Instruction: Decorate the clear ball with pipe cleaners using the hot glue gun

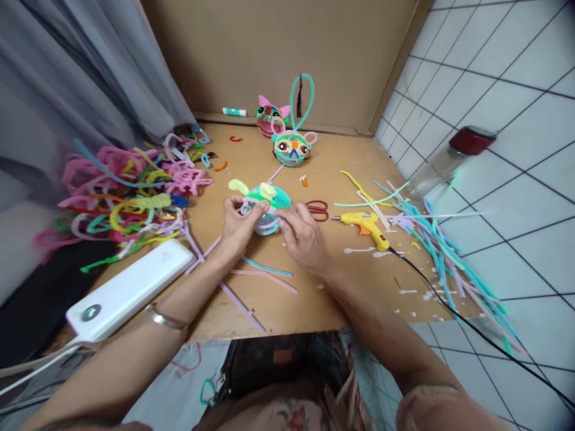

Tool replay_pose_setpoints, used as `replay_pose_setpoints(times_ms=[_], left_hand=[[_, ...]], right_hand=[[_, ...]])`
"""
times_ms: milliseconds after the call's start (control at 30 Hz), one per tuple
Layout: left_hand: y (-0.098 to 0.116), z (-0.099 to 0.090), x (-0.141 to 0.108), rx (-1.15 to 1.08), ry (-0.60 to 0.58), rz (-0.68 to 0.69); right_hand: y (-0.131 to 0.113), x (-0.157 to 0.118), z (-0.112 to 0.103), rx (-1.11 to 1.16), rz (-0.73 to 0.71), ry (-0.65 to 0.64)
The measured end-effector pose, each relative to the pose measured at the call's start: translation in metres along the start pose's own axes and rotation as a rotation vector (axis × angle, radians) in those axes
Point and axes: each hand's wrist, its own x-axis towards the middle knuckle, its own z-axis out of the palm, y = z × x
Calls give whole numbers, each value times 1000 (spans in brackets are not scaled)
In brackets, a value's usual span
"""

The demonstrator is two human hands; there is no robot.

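My left hand (238,230) is closed on the side of a round craft ornament (279,195), its thumb pressed on the front. Teal and green pipe cleaner covers the ornament's top, pale yellow ear-like pieces stick up, and its lower part looks clear. At the ornament's right edge, my right hand (302,236) pinches something small that its fingers mostly hide; it may be the end of a pipe cleaner. Just beyond that hand lie red-handled scissors (318,210). Below the hands, a blue pipe cleaner (268,267) and a pink pipe cleaner (265,275) rest on the table.
A yellow glue gun (366,226) lies at right, its black cord running off the table. Bundled pipe cleaners (442,239) lie beyond it near a clear jar (438,164). At left are tangled pipe cleaners (130,185) and a white power strip (132,287). Finished face ornaments (291,149) stand behind.
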Motion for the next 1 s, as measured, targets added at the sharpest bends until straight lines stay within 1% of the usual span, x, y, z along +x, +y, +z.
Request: replay_pose_setpoints(times_ms=[67, 133, 167, 233, 300, 333, 400, 533, 700, 767, 833, 900, 933, 1000], left_hand=[[-2, 0, 1, -16, -2, 2], [-3, 1, 2, -27, -11, -13], [-4, 1, 3, -30, -14, -22], [-4, 1, 3, -41, -19, -33], [-3, 2, 2, -57, -32, -41], [-2, 2, 2, -57, -35, -37], [0, 2, 0, -62, -50, -43], [4, 2, -2, -84, -60, -61], [3, 1, -2, -92, -83, -43], [2, 1, -1, -99, -89, -47], [2, 2, -1, -105, -92, -52], [3, 3, -1, -120, -91, -53], [4, 3, -1, -130, -91, -53], [5, 3, -1, -147, -93, -53]], right_hand=[[4, 1, -11, -118, 6, -40], [8, -2, -29, -282, 85, -43], [10, -5, -40, -381, 172, -18], [15, -13, -63, -676, 386, -23], [23, -24, -83, -950, 574, -100], [28, -30, -92, -1042, 646, -143], [38, -39, -103, -1124, 731, -213], [52, -44, -110, -1059, 806, -250], [66, -40, -112, -929, 895, -190], [69, -42, -111, -849, 900, -100], [67, -42, -109, -782, 855, 58], [58, -36, -102, -731, 765, 221], [51, -30, -98, -702, 709, 270], [37, -13, -86, -666, 611, 326]])
